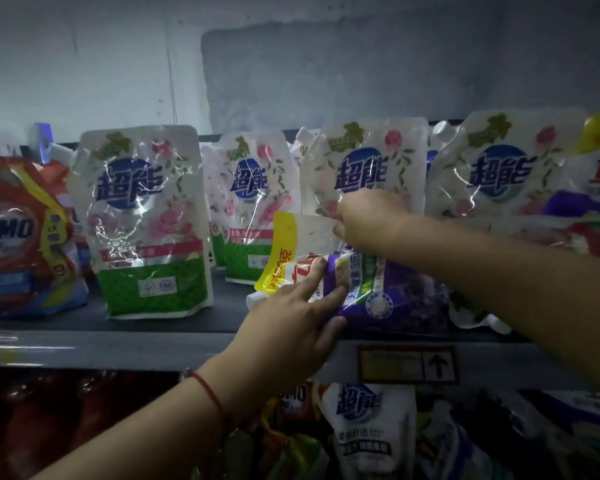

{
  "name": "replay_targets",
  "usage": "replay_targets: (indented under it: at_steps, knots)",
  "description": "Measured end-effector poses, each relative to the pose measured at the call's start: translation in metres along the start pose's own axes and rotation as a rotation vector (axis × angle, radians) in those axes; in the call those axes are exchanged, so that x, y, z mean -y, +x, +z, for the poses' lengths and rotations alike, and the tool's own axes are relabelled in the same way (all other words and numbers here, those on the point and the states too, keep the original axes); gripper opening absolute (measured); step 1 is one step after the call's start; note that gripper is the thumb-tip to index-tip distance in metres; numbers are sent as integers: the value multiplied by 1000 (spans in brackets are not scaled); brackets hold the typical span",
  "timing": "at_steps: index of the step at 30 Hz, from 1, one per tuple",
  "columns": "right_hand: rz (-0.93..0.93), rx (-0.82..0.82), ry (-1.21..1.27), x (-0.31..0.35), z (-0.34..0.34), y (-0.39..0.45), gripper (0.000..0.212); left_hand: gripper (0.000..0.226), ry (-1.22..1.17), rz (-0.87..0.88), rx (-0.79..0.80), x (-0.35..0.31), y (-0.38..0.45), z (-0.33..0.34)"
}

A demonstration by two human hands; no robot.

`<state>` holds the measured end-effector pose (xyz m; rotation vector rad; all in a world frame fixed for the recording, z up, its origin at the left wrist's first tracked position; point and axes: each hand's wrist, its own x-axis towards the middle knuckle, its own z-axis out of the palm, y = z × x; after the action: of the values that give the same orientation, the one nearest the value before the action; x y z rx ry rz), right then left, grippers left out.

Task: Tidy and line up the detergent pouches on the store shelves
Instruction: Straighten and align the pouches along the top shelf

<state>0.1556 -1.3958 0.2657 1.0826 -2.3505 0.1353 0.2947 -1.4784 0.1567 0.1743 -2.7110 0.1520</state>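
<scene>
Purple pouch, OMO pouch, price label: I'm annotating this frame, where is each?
purple pouch (388, 299), head view, lower purple front
OMO pouch (14, 233), head view, logo
price label (407, 363), head view, centre

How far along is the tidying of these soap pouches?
Partly done. On the upper shelf, the white rose pouch at left stands upright, facing forward. In hand: the left hand and right hand both grip a purple pouch lying on its side. Left: standing that one up, straightening the leaning pouches at right, and sorting the jumbled lower pile.
</scene>
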Motion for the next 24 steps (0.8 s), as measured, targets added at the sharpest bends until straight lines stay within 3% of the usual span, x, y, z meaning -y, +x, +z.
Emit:
replay_targets:
  at_steps: [4, 14, 24]
  knots:
    - [-18, -37, 97, -8, 10, -3, 30, 60, -36, -5, -38, -1, -3, 10]
    - [-135, 115, 273, -19, -5, 2, 29, 69, -99, -10, -127, -2, -10, 19]
    - [-135, 70, 456, -32, -26, 5, 25, 62, -267, -112, -243, -10, -18, 16]
